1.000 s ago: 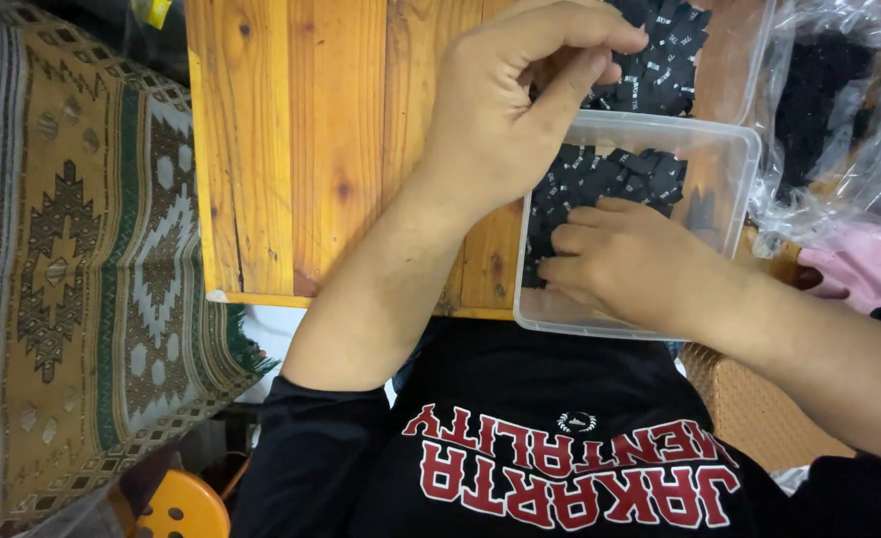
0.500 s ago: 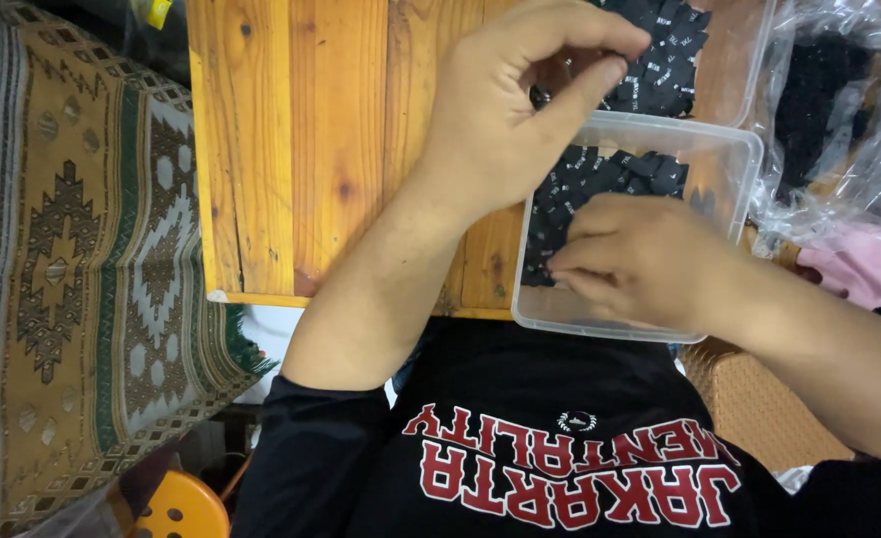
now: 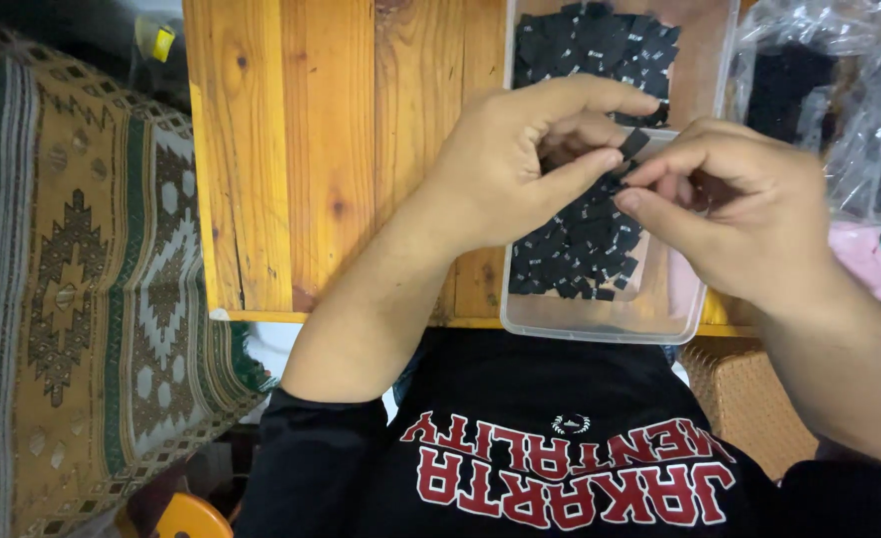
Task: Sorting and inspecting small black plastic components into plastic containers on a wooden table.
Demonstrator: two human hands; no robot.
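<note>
My left hand and my right hand meet above a clear plastic tray at the near edge of a wooden table. Both pinch one small black label between thumb and fingers. The tray holds a heap of several small black labels. A second clear tray farther back holds more black labels.
A clear plastic bag with dark contents lies at the right of the table, with pink cloth beside it. A patterned rug covers the floor at the left. A woven seat shows under my right arm.
My right hand has lifted out of the near tray and come up to my left hand. The two now hold one label together.
</note>
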